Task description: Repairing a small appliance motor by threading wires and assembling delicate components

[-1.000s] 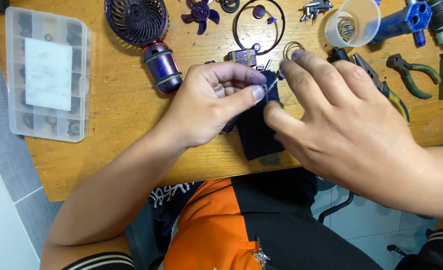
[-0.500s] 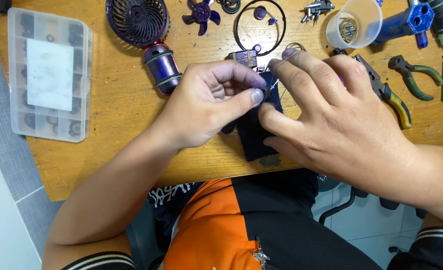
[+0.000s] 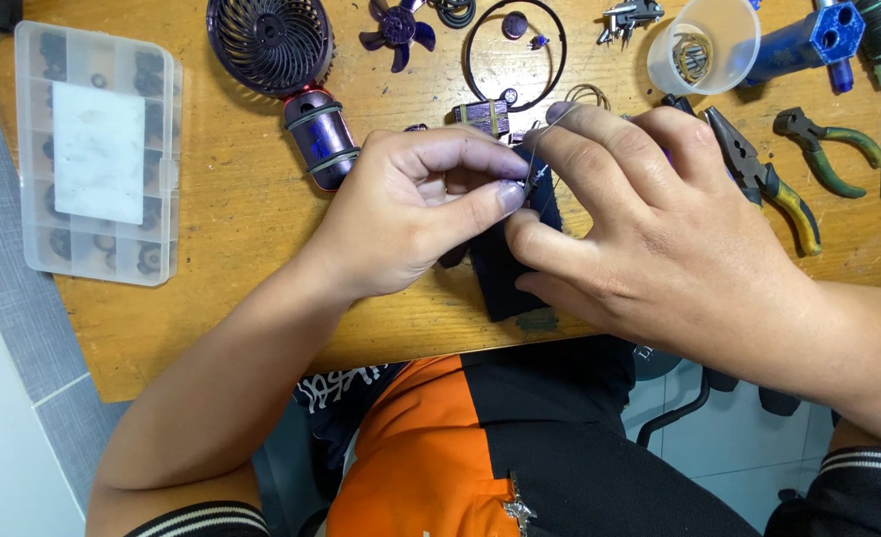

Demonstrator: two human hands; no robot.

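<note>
— Clear plastic first: the compartment box lies far left of the dark blue part, lid shut, so I take it the small bits inside are not wanted right now.

— And nearer the part?

— Just left of it I see the purple fan housing, grille and motor body lying on the wooden table, apart from the purple blade above. My left hand sits over the part's left side, thumb and forefinger pressed together on a thin wire at its top edge, likely to steady it. My right hand comes from the other side; forefinger on the same wire, thumb bracing the part against the table edge.

— Any change from a second ago?

— Little. Both hands stay on the part, the right fingers slightly higher. Right of it lie the pliers and a clear cup.
</note>
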